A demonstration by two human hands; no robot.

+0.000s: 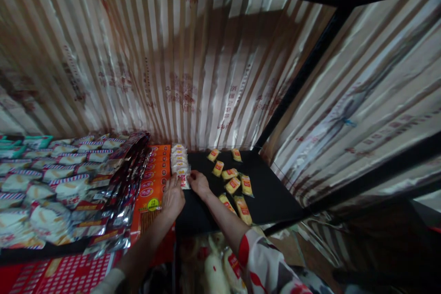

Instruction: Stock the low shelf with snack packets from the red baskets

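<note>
Row of packets point(179, 158): small, flat, glossy pale wrappers, stacked edge to edge on black shelf point(272, 197), beside orange boxes point(153, 179). Left hand point(172, 198) open, flat against the row's near end. Right hand point(199, 183) pinching the nearest packet. Loose yellow packets point(232, 179) scattered just right.
</note>
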